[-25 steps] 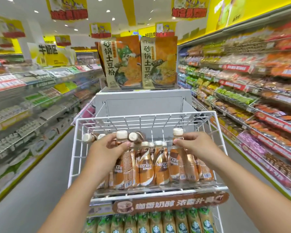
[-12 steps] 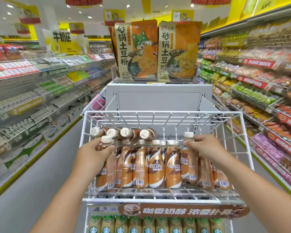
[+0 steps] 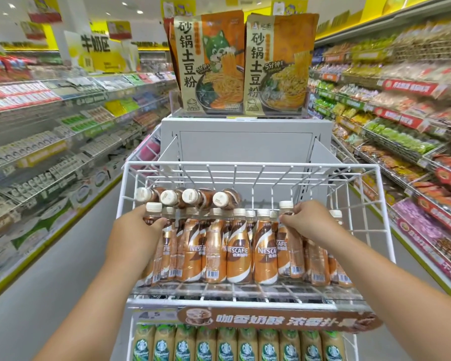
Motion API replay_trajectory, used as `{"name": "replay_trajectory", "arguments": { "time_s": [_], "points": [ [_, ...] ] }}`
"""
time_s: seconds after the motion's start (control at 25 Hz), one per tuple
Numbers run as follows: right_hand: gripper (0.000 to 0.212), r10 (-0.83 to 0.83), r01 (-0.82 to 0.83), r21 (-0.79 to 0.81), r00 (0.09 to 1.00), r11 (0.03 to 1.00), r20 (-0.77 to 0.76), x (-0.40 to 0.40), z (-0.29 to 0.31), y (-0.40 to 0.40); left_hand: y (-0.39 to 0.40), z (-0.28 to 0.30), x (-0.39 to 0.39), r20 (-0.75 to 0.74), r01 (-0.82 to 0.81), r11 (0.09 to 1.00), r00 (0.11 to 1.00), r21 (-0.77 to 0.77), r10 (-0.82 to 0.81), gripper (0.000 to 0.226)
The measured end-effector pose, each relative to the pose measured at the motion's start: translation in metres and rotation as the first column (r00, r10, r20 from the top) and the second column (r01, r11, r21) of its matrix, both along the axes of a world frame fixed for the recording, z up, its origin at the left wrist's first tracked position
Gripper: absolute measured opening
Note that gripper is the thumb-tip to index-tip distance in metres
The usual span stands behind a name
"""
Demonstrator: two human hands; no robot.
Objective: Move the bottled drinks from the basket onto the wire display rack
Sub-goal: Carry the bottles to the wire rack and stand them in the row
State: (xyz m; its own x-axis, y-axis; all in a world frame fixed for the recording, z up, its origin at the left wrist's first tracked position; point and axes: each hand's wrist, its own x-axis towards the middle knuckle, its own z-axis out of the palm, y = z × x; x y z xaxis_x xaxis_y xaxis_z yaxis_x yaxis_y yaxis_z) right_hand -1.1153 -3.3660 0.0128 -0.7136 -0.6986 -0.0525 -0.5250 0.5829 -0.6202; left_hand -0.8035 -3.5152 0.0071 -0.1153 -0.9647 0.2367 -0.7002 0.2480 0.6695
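Setting: shop aisle with stocked shelves on both sides; a white wire display rack (image 3: 248, 168) stands at the aisle end, and two big noodle packets (image 3: 242, 63) sit on a grey box behind and above it.

Left hand (image 3: 133, 235): curled round the outermost upright bottle (image 3: 153, 217) at the left end of the front row; the fingers wrap its body just under the white cap. This hand is the nearer one to the left end of the row.

Lying bottles (image 3: 190, 198): four rest on their sides on top of the standing ones at the back left, caps turned toward the person, long axes running front to back.

Standing row (image 3: 238, 251): brown coffee bottles upright on the rack's top tier, labels forward, long axes vertical, packed side by side between the two hands.

Right hand (image 3: 309, 225): fingers pinch the neck of an upright bottle (image 3: 285, 212) toward the right of the row; a few more bottles stand beyond it, partly hidden by the wrist.

Key relation: both held bottles stand straight up directly under the fingers, so any shift is likely a sideways slide along the row rather than a lift.

Right gap: the back right of the tier looks unfilled, behind the right hand.

Lower tier: green-capped bottles (image 3: 248, 345) below a brown price strip (image 3: 276, 320).

Basket: not in view.
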Motion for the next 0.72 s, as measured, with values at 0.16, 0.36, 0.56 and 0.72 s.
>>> {"name": "replay_trajectory", "arguments": {
  "time_s": [0.16,0.36,0.56,0.72],
  "points": [
    [0.048,0.012,-0.010,0.036,0.999,0.999,-0.038,0.004,-0.004,0.001,0.000,-0.003,-0.003,0.009,-0.010,0.999,1.000,-0.046,0.010,0.024],
    [0.068,0.062,-0.052,0.108,0.994,0.993,-0.090,0.011,-0.009,0.001,-0.013,-0.018,-0.009,0.053,-0.058,0.996,0.997,-0.062,0.061,0.031],
    [0.055,0.084,-0.071,0.115,0.989,0.991,-0.118,0.010,-0.012,-0.006,-0.014,-0.021,-0.010,0.083,-0.072,0.994,0.993,-0.084,0.078,0.027],
    [0.067,0.110,-0.095,0.104,0.982,0.990,-0.151,0.012,-0.016,-0.002,-0.011,-0.029,-0.011,0.101,-0.042,0.994,0.994,-0.104,0.053,0.021]
  ]
}}
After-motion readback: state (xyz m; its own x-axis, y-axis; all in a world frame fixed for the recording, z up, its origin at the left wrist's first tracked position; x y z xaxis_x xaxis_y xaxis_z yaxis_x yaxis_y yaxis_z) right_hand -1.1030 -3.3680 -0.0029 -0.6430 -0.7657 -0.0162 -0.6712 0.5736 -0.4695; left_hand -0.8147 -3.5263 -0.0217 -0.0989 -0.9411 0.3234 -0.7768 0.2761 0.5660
